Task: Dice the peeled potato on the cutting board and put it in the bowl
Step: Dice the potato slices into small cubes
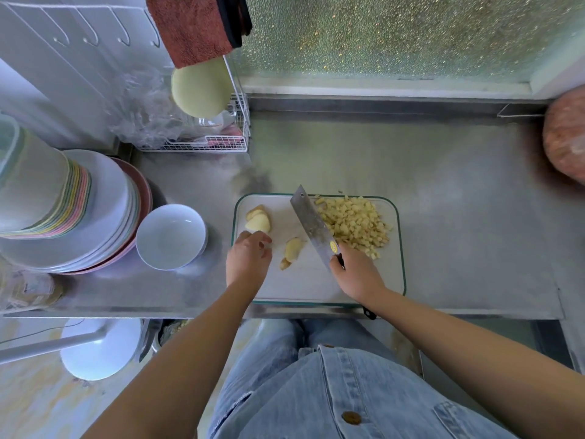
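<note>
Steel tabletop under a pebbled window, and I start at the right grip (pixel 357 274). It is clamped round the dark handle of the cleaver (pixel 313 223), whose blade slants from near-right to far-left across the cutting board (pixel 304 283). The blade lies against the left side of the diced potato (pixel 357 223), which is heaped on the board's far-right part.

My left grip (pixel 248 259) hovers with fingers loosely curled, holding nothing I can see. Its fingertips are at the near edge of the potato slabs (pixel 258 221) (touching or not, I cannot tell). Those slabs lie overlapped at the board's far-left corner. A smaller offcut (pixel 292 248) lies between them and the blade, its long axis running near-left to far-right, at an angle to the blade.

I judge the dicing well along but unfinished. Next the slabs need steadying, then cutting into strips and cubes. The bowl (pixel 171 239), left of the board and just beside a plate stack (pixel 104 217), holds nothing yet.
</note>
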Demonstrator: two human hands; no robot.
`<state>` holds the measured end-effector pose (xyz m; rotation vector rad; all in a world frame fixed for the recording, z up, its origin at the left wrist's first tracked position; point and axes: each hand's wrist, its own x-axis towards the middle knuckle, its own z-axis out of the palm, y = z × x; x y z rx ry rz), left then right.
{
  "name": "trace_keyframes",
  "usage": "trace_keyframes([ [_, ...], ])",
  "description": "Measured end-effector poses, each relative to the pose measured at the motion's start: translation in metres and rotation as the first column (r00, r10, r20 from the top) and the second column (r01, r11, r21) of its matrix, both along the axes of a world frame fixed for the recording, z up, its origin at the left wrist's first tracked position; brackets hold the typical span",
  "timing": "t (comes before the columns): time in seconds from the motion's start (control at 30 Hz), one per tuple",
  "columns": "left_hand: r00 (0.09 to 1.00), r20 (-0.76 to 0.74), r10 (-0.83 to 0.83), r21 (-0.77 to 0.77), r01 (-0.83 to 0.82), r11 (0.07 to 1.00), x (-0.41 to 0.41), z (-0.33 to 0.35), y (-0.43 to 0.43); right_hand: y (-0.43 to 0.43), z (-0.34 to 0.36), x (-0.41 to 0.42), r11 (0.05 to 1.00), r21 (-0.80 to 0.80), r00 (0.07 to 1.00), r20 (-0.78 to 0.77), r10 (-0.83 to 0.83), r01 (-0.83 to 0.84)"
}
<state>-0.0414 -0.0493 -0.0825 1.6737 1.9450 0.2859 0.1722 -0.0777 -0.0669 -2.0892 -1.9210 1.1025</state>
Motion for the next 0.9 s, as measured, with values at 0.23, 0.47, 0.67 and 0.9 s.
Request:
trace_keyframes([
  [0.23, 0.987, -0.023, -0.158, -0.063, 0.156, 0.986, 0.014, -0.002, -0.013, 0.001, 0.001, -0.001, 1.000, -0.011, 1.000, -0.009, -0.015, 0.015],
  [0.47, 0.997, -0.043, -0.059, -0.170, 0.051, 0.984, 0.022, -0.001, -0.012, -0.008, 0.005, -0.002, 0.998, 0.068, 0.980, -0.199, 0.000, 0.014],
  [0.67, 0.998, -0.051, 0.043, -0.214, -0.052, 0.975, 0.019, 0.001, -0.008, -0.014, -0.004, 0.000, 0.997, 0.017, 0.992, -0.106, 0.072, -0.070],
  [0.9, 0.979, -0.077, 0.191, -0.086, -0.197, 0.977, -0.007, 0.003, -0.007, -0.012, 0.002, 0.000, 1.000, 0.021, 0.979, -0.202, 0.011, -0.007],
])
